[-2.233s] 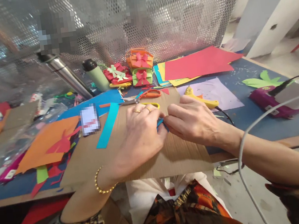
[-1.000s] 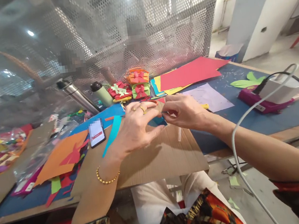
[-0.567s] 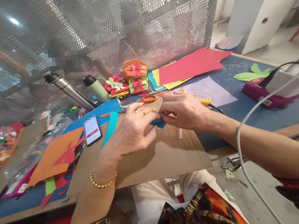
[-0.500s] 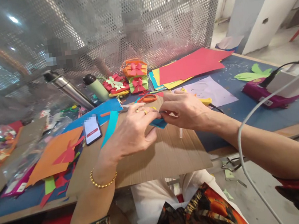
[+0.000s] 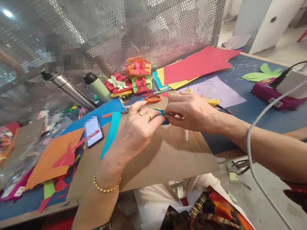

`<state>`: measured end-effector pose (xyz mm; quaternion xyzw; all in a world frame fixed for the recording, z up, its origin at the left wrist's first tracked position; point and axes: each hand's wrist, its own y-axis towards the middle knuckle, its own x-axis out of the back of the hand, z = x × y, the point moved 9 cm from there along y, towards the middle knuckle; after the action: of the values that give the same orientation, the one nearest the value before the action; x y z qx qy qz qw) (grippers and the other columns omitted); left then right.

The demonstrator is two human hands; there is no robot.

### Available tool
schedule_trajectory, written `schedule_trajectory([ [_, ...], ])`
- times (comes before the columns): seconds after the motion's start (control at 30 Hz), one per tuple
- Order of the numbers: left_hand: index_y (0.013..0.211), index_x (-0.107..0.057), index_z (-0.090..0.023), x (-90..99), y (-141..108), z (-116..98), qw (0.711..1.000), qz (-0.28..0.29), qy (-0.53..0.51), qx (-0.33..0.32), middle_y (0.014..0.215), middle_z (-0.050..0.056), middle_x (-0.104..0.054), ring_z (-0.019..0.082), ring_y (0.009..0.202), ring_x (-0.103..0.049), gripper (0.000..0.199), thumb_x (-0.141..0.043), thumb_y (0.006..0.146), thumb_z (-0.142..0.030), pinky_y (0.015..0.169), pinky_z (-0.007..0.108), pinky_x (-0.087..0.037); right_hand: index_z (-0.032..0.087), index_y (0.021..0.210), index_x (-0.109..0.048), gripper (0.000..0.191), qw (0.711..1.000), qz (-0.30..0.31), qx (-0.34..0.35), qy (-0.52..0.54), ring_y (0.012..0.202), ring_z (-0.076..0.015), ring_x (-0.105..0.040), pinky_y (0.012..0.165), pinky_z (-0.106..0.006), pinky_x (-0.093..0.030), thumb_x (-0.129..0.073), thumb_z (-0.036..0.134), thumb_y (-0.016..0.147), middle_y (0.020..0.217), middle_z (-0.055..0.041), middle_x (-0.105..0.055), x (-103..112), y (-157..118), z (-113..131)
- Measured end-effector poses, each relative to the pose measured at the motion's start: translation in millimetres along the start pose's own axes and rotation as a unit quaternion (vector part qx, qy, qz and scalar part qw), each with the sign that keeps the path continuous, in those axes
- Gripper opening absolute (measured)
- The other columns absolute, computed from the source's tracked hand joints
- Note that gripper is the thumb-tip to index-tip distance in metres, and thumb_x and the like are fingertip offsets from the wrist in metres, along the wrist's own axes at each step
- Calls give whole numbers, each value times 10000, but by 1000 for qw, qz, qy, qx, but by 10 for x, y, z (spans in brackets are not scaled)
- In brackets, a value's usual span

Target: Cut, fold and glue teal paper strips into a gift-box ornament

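Over a brown cardboard sheet [image 5: 170,158], my left hand [image 5: 140,126] and my right hand [image 5: 191,112] meet, both pinching a small blue paper piece [image 5: 166,121]. Most of that piece is hidden by the fingers. A turquoise paper strip [image 5: 111,133] lies left of my left hand. Just beyond the hands are scissors with orange handles [image 5: 153,99]. A yellow glue gun [image 5: 212,102] lies behind my right hand, and a small clear stick [image 5: 186,135] rests on the cardboard below it.
A phone [image 5: 93,131] and orange paper [image 5: 54,158] lie to the left. Bottles [image 5: 97,86], small paper boxes [image 5: 140,75] and red sheets [image 5: 198,65] stand or lie at the back. A white cable [image 5: 251,155] crosses over my right forearm; a purple box [image 5: 266,94] sits at right.
The blue piece has turned between my fingers and shows less below them. My left fingers have drawn closer together. The whole view has shifted slightly.
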<state>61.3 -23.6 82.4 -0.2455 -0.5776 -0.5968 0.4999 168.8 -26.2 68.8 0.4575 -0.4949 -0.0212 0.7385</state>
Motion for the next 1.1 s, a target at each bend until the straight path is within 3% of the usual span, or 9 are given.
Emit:
schedule_trajectory([
  [0.27, 1000, -730, -225, -1, -5, 5, 1000, -16, 18, -11, 1149, 48, -824, 219, 1112, -748, 299, -465, 1050, -94, 1144, 526, -448, 174, 771, -659, 234, 1000, -10, 7, 1, 709, -150, -470, 635, -283, -321, -535, 162, 970, 766, -29, -547, 16, -9, 10],
  [0.53, 975, -695, -200, -17, -13, -12, 999, -23, 30, -21, 1001, 45, -801, 186, 982, -737, 330, -410, 1040, -46, 1147, 474, -469, 171, 788, -666, 214, 1000, -21, 16, 14, 713, -151, -484, 643, -283, -348, -530, 136, 950, 777, -36, -575, 30, -7, 55],
  [0.77, 1016, -672, -183, 84, -48, 2, 995, -89, -1, -47, 993, 53, -786, 183, 961, -735, 258, -466, 1023, -29, 1088, 430, -546, 172, 874, -710, 232, 998, -34, -6, 45, 671, -132, -493, 639, -287, -386, -541, 236, 1019, 796, -29, -580, 147, 16, 5],
  [0.83, 1027, -661, -186, 101, -62, 56, 993, -105, -34, -44, 995, 43, -790, 177, 947, -740, 240, -504, 998, -8, 1085, 427, -553, 177, 905, -724, 267, 998, -39, -38, 29, 673, -137, -514, 645, -297, -395, -520, 282, 1042, 822, -44, -610, 269, 12, -110],
  [0.93, 1030, -657, -207, 110, -77, 164, 989, -116, -86, -25, 992, 14, -798, 165, 938, -746, 260, -559, 944, 18, 1086, 417, -559, 180, 810, -701, 291, 983, -1, -160, -88, 652, -156, -503, 623, -324, -346, -517, 268, 1018, 804, -70, -635, 446, -66, -489],
  [1.03, 1010, -681, -218, 106, -92, 294, 985, -122, -120, 19, 976, 9, -798, 182, 988, -745, 267, -581, 908, 8, 1019, 388, -589, 182, 681, -634, 286, 918, 123, -317, -206, 593, -151, -441, 591, -346, -264, -556, 214, 954, 748, -90, -646, 509, -292, -972],
  [1.1, 988, -700, -218, 104, -111, 373, 981, -129, -136, 52, 967, 13, -798, 198, 1027, -742, 247, -592, 902, -14, 986, 376, -597, 183, 633, -612, 321, 880, 225, -360, -211, 574, -144, -444, 593, -348, -276, -575, 230, 948, 720, -93, -654, 424, -442, -1157],
])
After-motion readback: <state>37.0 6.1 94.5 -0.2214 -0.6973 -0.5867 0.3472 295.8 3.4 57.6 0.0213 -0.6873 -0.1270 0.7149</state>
